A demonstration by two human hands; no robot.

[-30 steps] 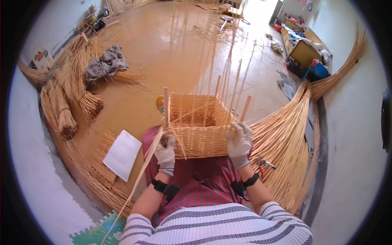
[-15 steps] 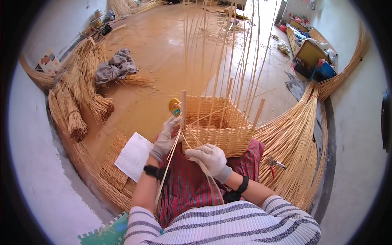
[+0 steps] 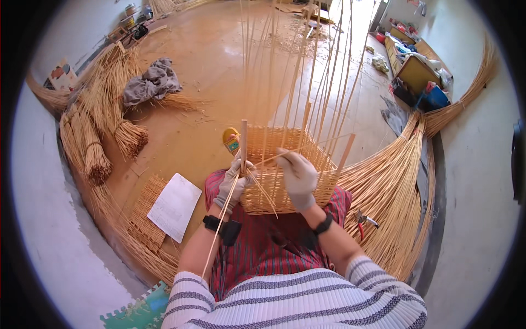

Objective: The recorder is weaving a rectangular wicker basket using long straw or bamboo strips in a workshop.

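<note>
A woven wicker basket rests on my lap, with tall upright stakes rising from its walls. At its near left corner my gloved left hand is closed around the base of a wooden corner post and the wicker strands there. Some long strands trail from that hand down toward my left forearm; shorter ends hang over the front wall. Above the front rim my gloved right hand, slightly blurred, pinches a thin wicker strand stretched from the left corner. Its palm side is hidden.
A yellow tape measure is beside the basket's left corner. Left lie a white paper, a woven mat and wicker bundles with a grey cloth. Right, loose wicker carries red-handled pliers.
My right hand has risen from below the front wall to above the rim, now with a strand in its fingers. My left hand has shifted slightly, closing at the corner post.
</note>
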